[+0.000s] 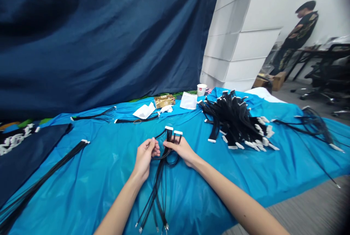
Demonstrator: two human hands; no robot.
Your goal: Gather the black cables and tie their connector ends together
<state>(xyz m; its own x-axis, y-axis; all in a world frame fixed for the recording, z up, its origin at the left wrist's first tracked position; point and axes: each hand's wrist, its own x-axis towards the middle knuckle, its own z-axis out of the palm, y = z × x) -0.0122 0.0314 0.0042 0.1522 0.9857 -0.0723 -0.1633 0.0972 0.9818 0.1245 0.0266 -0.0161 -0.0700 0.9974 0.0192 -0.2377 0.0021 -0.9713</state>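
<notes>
Forearms [235, 199] cut off at bottom. L hand [144, 156] pinches thin wire [160, 134]; R hand [183, 149] grips black cable bundle [159, 172] btwn hands, R fingers partly hidden, exact contact unclear.

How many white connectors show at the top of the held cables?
2: one white connector tops the main black cables; another white connector sits to its right, above the right hand. Others may be hidden.
</notes>
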